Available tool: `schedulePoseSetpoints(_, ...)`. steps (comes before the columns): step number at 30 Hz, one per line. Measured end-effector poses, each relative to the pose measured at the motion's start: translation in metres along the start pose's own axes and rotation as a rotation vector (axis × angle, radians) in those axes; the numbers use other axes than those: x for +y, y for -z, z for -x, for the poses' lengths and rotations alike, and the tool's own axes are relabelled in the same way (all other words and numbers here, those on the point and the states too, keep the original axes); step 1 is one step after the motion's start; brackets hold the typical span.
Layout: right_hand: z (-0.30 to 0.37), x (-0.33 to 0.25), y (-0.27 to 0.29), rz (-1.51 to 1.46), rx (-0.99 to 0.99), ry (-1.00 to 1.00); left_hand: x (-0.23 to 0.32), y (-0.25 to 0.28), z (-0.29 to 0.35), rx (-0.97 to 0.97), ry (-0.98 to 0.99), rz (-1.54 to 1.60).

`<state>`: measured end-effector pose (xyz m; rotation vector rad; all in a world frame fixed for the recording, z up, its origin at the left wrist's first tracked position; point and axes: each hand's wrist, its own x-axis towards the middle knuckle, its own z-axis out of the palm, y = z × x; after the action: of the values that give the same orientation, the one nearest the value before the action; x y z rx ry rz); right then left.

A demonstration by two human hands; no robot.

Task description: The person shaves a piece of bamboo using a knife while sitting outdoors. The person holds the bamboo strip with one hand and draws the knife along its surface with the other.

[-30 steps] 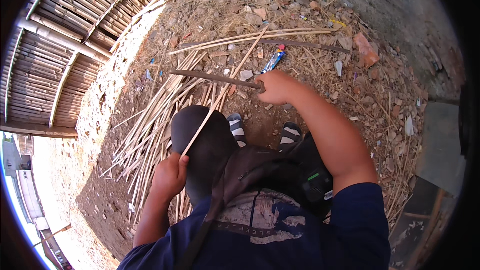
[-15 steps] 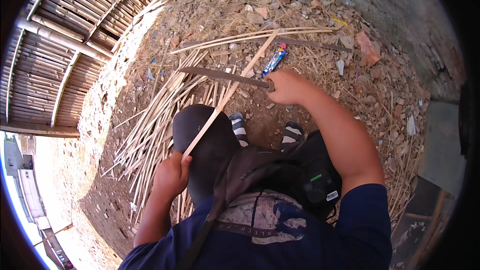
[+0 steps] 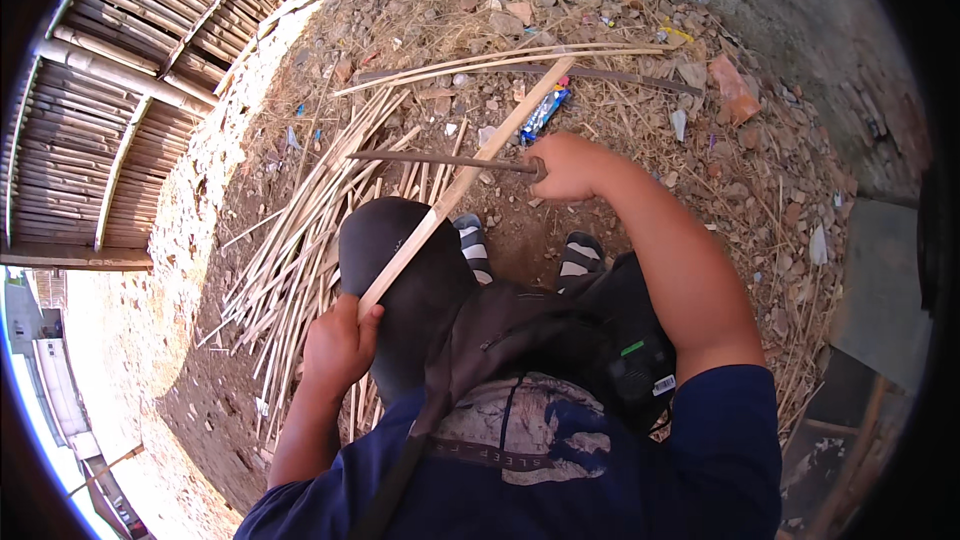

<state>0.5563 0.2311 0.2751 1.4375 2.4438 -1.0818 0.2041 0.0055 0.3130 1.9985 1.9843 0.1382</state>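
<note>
My left hand is closed round the near end of a long pale bamboo strip, which slants up and to the right across my knee. In my right hand is a machete; its dark blade points left and crosses the strip a little beyond the knee. Whether the blade touches the strip I cannot tell. Left of my leg lies a loose pile of thin bamboo sticks. Farther out, a few long pale strips rest on the ground beside a dark, flat strip.
Stones, dry straw and litter cover the ground. A blue wrapper lies beyond my right hand, and a reddish brick piece farther right. A bamboo-slat structure stands at upper left. Grey panels edge the right side.
The machete blade has turned more edge-on and its tip has dropped slightly nearer. The bamboo strip has rolled to show a broader face, its far end shifting a little right.
</note>
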Motion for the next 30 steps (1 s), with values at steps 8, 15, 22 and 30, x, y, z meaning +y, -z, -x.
schedulePoseSetpoints(8,0.018,-0.025,-0.005,0.06,0.218,0.047,0.001,0.003,0.001,0.022,-0.003,0.027)
schedulePoseSetpoints(15,-0.001,0.021,-0.003,-0.031,0.198,-0.074,0.006,0.008,-0.004,-0.007,0.021,0.059)
schedulePoseSetpoints(22,-0.01,0.027,-0.006,-0.035,0.105,-0.056,0.0,0.005,-0.003,-0.001,-0.024,0.076)
schedulePoseSetpoints(30,0.007,0.003,0.0,-0.005,0.231,-0.049,-0.002,0.01,-0.006,-0.034,0.014,0.142)
